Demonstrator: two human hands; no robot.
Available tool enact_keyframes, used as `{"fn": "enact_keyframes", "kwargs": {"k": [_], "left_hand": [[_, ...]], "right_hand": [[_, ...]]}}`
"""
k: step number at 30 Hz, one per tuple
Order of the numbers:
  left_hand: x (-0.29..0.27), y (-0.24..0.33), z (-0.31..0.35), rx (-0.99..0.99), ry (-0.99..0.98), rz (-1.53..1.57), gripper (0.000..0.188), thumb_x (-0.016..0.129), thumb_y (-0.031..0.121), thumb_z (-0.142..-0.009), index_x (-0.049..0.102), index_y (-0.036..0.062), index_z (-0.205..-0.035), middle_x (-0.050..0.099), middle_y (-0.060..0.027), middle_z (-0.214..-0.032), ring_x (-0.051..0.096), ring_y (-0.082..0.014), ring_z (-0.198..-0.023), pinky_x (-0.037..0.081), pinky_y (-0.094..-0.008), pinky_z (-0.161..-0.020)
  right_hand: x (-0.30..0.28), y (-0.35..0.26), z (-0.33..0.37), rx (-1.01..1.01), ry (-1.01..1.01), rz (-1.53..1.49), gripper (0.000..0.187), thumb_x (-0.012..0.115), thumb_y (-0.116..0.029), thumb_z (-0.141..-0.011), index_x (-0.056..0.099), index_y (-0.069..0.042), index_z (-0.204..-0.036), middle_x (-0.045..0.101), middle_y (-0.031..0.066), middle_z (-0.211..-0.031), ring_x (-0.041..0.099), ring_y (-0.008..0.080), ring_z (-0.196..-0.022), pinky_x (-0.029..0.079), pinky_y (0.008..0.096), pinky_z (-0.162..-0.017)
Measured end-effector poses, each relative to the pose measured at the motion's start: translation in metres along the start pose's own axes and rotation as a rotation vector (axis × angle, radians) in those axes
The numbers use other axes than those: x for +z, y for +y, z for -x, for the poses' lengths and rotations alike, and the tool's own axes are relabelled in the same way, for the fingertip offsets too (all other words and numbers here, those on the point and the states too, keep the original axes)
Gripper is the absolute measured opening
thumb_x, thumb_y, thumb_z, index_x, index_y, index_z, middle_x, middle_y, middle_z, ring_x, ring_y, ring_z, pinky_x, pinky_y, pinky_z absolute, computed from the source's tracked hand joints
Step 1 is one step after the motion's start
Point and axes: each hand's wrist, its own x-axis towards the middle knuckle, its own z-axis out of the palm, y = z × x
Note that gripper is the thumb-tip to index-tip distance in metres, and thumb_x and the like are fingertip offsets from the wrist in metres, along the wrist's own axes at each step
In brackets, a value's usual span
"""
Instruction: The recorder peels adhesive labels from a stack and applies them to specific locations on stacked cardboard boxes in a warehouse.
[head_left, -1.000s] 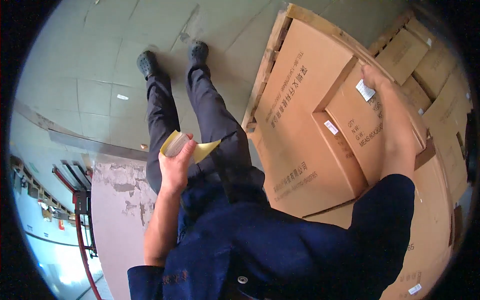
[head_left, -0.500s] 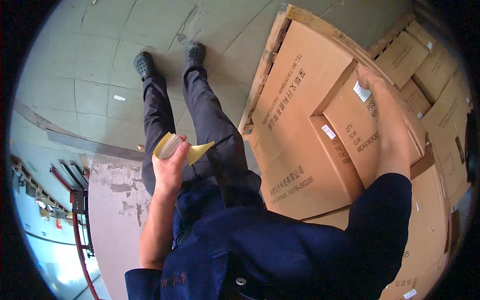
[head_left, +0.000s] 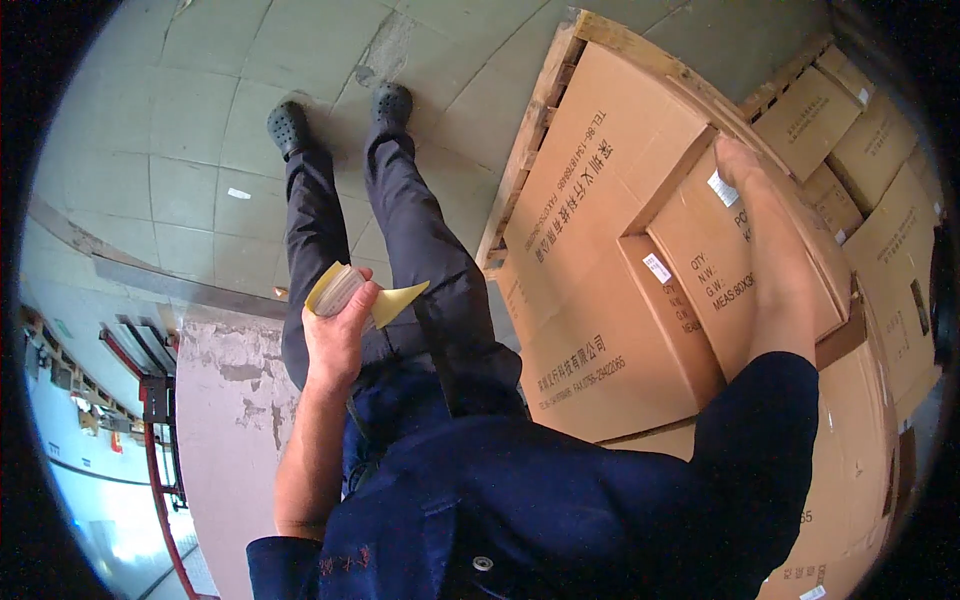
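My left hand (head_left: pixel 340 318) is closed around a small stack of white labels on yellow backing paper (head_left: pixel 330 290). A pointed yellow strip sticks out to the right of its thumb. My right arm reaches out over a brown cardboard carton (head_left: pixel 700 225). My right hand (head_left: pixel 738 160) rests at the carton's far end, right by a white label (head_left: pixel 724 188) on its top. Its fingers are turned away and mostly hidden, so their grip cannot be made out. Another white label (head_left: pixel 657 267) is stuck on the carton's near-left side.
A larger brown carton (head_left: pixel 590 230) lies beside and below the first, on a wooden pallet (head_left: pixel 545 105). More cartons (head_left: pixel 880 140) are stacked at the far right. A peeling pinkish surface (head_left: pixel 235 440) and a red metal frame (head_left: pixel 155 480) are at the left. Tiled floor (head_left: pixel 190 110) lies ahead.
My right hand has shifted very slightly along the carton's far end and covers a bit more beside the label. My left hand still holds the label stack in nearly the same place.
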Motion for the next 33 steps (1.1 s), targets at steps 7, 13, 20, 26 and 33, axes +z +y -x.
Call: {"fn": "enact_keyframes", "kwargs": {"k": [7,13,20,26,33], "left_hand": [[0.004,0.005,-0.001,0.009,-0.001,-0.019,0.027,0.071,0.019,-0.081,0.062,0.0013,-0.099,0.064,-0.0047,-0.086,0.060,-0.0129,-0.079,0.048,-0.0275,-0.074],[0.010,0.010,0.001,0.010,-0.015,-0.006,0.027,0.072,0.020,-0.080,0.062,0.0016,-0.098,0.064,-0.0042,-0.086,0.060,-0.0127,-0.079,0.048,-0.0272,-0.073],[0.008,0.010,-0.004,0.022,0.009,-0.016,0.025,0.070,0.018,-0.081,0.063,0.0012,-0.097,0.063,-0.0042,-0.085,0.060,-0.0131,-0.079,0.048,-0.0272,-0.073],[0.015,0.024,0.001,0.033,-0.038,-0.091,0.025,0.070,0.018,-0.081,0.063,0.0005,-0.097,0.063,-0.0045,-0.086,0.060,-0.0127,-0.080,0.048,-0.0273,-0.073],[0.011,0.029,0.015,0.060,-0.054,-0.115,0.025,0.070,0.016,-0.080,0.062,0.0005,-0.099,0.064,-0.0057,-0.086,0.061,-0.0148,-0.080,0.048,-0.0282,-0.073]], "right_hand": [[0.001,0.013,-0.005,0.030,0.005,-0.087,0.021,0.048,-0.003,-0.083,0.060,0.002,-0.100,0.062,0.0218,-0.104,0.059,0.0352,-0.100,0.049,0.0411,-0.085],[0.005,-0.001,-0.005,0.054,0.182,-0.956,0.020,0.054,-0.015,-0.087,0.061,-0.001,-0.098,0.066,0.0153,-0.091,0.064,0.0297,-0.085,0.051,0.0393,-0.075],[0.083,0.026,0.003,0.245,0.335,-1.959,0.045,0.056,-0.031,-0.089,0.049,-0.004,-0.124,0.052,0.0083,-0.126,0.051,0.0192,-0.115,0.042,0.0342,-0.095],[0.123,-0.009,0.015,0.311,-0.048,-1.757,0.059,0.051,-0.040,-0.090,0.037,-0.002,-0.134,0.044,0.0161,-0.134,0.039,0.0259,-0.127,0.034,0.0372,-0.104],[0.141,0.025,0.019,0.285,0.434,-1.741,0.046,0.055,-0.034,-0.089,0.052,-0.001,-0.120,0.058,0.0135,-0.119,0.055,0.0232,-0.111,0.042,0.0343,-0.095]]}}
